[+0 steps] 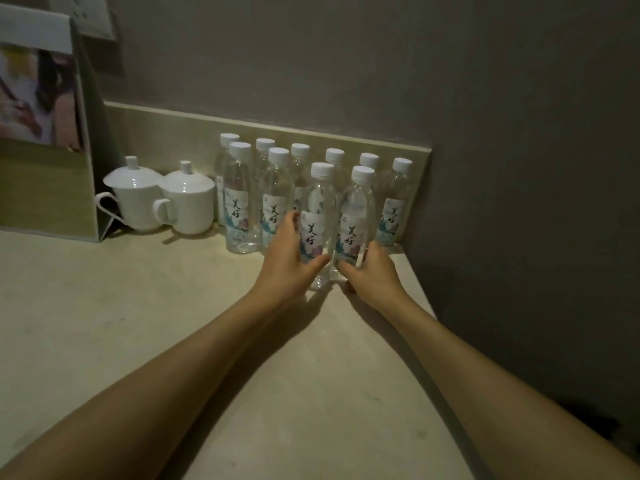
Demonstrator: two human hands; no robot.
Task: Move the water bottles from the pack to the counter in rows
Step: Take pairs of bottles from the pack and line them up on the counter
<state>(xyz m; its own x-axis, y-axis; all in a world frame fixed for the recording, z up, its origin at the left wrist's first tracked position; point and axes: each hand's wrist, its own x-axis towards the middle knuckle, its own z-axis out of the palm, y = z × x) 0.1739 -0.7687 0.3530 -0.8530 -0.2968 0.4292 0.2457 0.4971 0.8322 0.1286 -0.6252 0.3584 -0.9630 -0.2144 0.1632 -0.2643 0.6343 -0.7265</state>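
Ten water bottles (pixel 239 202) stand upright on the counter (pixel 138 323), all clear plastic with white caps and the same flowered label. Six form a row against the low backsplash (pixel 166 129) along the counter's back edge, running into the back right corner. Two more stand in front of that row toward its left end. The last two are the nearest ones, side by side and touching, in front of the row's right half.

The left hand (pixel 287 258) curls round the left front bottle (pixel 317 223), thumb across its lower label and fingers behind it. The right hand (pixel 372 271) grips the base of the right front bottle (pixel 356 220), fingers wrapped low around it. Both bottles look to rest on the counter.

Two white lidded cups (pixel 188 199) with handles sit just left of the bottles, near the back edge. One tall paper bag (pixel 45 133) with a printed picture stands at the back left.

The counter is pale, stone-like and faintly scuffed. A grey wall rises behind it and another closes its right edge. The room is dim.
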